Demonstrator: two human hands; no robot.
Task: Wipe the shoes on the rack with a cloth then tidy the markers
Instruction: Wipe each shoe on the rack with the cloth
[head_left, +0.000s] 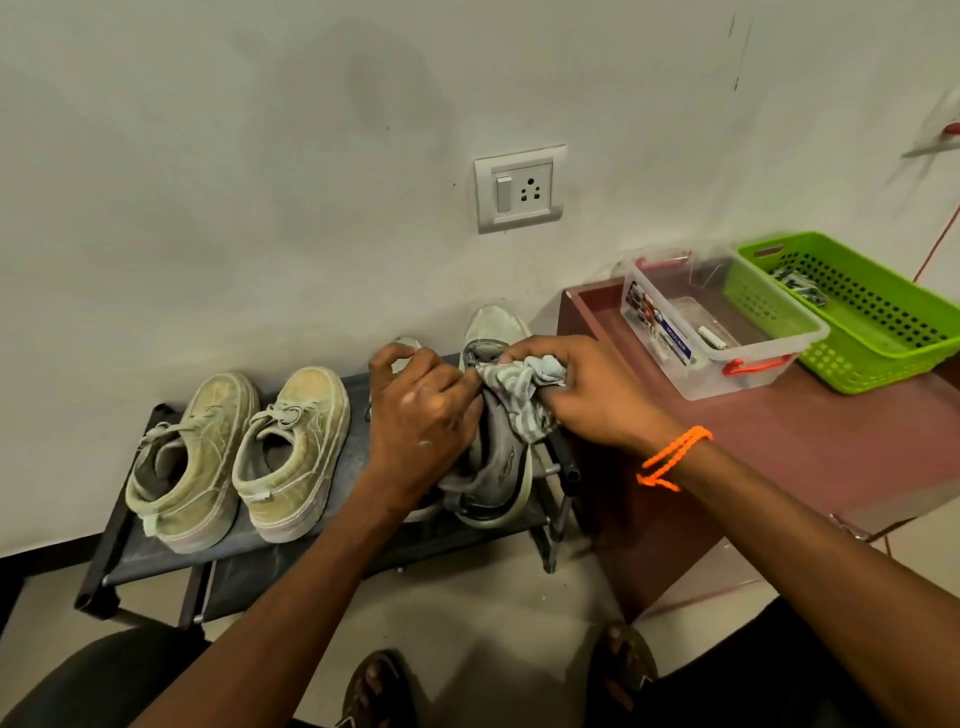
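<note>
Cloth: bunched cloth (524, 392) gripped in your right hand (587, 395), against the grey shoe (498, 462).
Left hand: your left hand (421, 415) curls round that shoe, at the rack (156, 561)'s right end.

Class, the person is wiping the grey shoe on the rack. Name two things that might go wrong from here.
1. The grey shoe sits near the rack end; pressure from the right hand holding the cloth might push it off.
2. The left hand steadying it could nudge the neighbouring beige shoe.
</note>
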